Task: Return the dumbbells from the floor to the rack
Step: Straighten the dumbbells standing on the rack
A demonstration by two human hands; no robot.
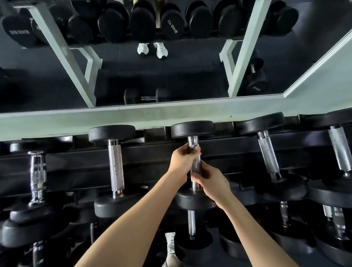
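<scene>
A black round-headed dumbbell (192,129) with a knurled steel handle lies across the top tier of the black rack (150,152), far head against the wall ledge. My left hand (183,158) grips the upper part of its handle. My right hand (211,180) grips the lower part, just above the near head. Both hands are wrapped around the bar. Other dumbbells rest on the same tier: one to the left (115,163) and two to the right (269,155).
A mirror (153,71) above the pale ledge reflects the rack, my white shoes and a small dumbbell on the floor. Lower tiers hold more dumbbells (191,225). My shoe (170,246) stands on the dark floor beneath the rack.
</scene>
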